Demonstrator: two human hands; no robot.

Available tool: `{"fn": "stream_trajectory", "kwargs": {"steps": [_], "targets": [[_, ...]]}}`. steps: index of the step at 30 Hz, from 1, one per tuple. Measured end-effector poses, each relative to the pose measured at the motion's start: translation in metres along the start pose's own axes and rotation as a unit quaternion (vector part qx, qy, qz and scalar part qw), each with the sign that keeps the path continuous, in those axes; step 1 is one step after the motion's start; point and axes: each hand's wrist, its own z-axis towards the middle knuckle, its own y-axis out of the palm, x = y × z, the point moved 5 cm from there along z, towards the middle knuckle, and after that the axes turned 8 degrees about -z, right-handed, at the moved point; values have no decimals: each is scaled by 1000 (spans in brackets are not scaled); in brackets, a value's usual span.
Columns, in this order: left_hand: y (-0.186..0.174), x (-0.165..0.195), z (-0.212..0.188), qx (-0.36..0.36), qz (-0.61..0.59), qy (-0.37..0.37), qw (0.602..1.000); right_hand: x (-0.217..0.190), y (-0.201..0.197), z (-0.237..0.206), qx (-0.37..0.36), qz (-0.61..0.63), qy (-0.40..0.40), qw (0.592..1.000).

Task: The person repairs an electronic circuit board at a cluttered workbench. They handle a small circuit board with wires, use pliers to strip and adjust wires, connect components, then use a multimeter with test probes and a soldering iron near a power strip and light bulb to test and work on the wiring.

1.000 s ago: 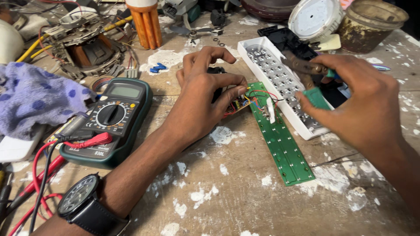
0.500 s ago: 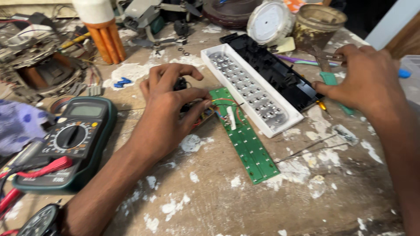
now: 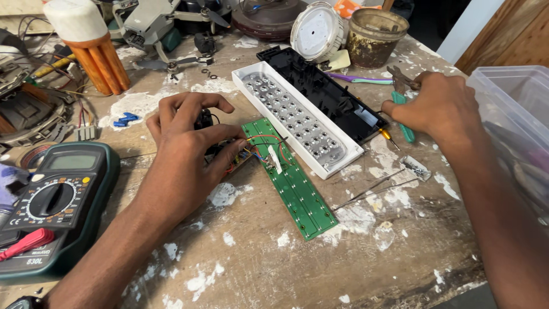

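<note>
The left hand [image 3: 186,151] has its grip closed, thumb and fingers pinched, on a small dark part with red and yellow wires [image 3: 226,154] at the near end of the green circuit board [image 3: 289,177]. The right hand [image 3: 440,109] is curled shut around the green-handled pliers [image 3: 403,117], whose jaws poke out at 12 o'clock of the knuckles.

Half a second ago the right hand lay lower, over a green handle at the edge of the black casing; now it has come to the pliers at 3 o'clock of the casing. The left hand has kept its pinch at the board's end. The view has swung too, so that a clear plastic box [image 3: 509,114] now shows at 3 o'clock.

The board lies slantwise in the middle of the surface [image 3: 257,257], running from the left hand towards 5 o'clock. Just beside it at 1 o'clock lies the white reflector tray [image 3: 297,117], with the black casing [image 3: 320,91] touching its far side. A multimeter [image 3: 51,200] sits at 9 o'clock of the left hand, its red probe [image 3: 26,243] across it. At 11 o'clock stands an orange lamp [image 3: 94,51]; at 12 o'clock a round white cover [image 3: 317,31] and a grimy pot [image 3: 374,37]. Thin bare wires [image 3: 372,186] lie at 3 o'clock of the board. The left wrist hides part of the wiring.
</note>
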Motion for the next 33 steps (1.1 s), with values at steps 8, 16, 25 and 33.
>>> {"fn": "stream_trajectory", "kwargs": {"steps": [8, 16, 25, 33], "targets": [[2, 5, 0, -1, 4, -9, 1000, 11, 33, 23, -37, 10, -13, 999], [1, 7, 0, -6, 8, -10, 1000, 18, 55, 37, -21, 7, -29, 999], [-1, 4, -3, -2, 11, 2, 1000, 17, 66, 45, -57, -11, -35, 998], [-2, 3, -3, -3, 13, 11, 1000, 21, 69, 48, -27, 10, -47, 998]]}}
